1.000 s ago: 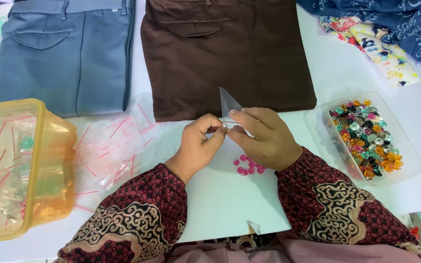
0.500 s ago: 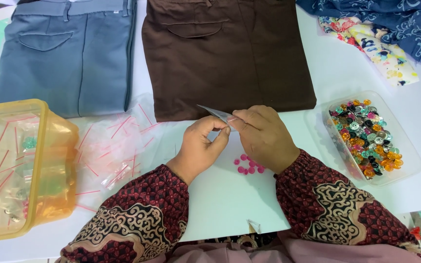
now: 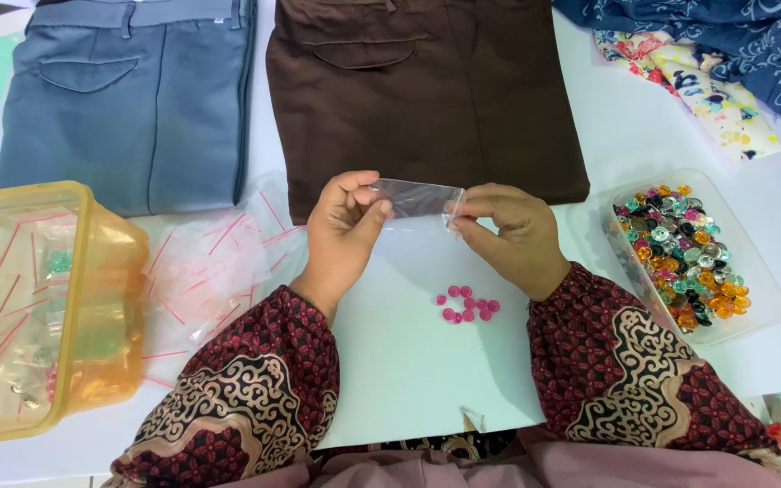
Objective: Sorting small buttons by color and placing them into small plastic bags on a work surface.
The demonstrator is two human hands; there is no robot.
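My left hand (image 3: pixel 343 233) and my right hand (image 3: pixel 510 237) hold a small clear plastic bag (image 3: pixel 418 198) stretched flat between them, each pinching one end, just above the white table (image 3: pixel 409 361). Below the bag, several small pink buttons (image 3: pixel 467 304) lie in a loose cluster on the table. Both arms wear dark red patterned sleeves.
A pile of clear little bags with red strips (image 3: pixel 214 262) lies left of my left hand. A yellow plastic box (image 3: pixel 38 307) stands at the far left. A clear tray of mixed coloured buttons (image 3: pixel 689 253) sits right. Grey trousers (image 3: pixel 128 99), brown trousers (image 3: pixel 427 90) and patterned cloth (image 3: pixel 725 54) lie behind.
The bag was pinched upright close between my fingers; now my hands have drawn apart and hold it stretched out flat and level.
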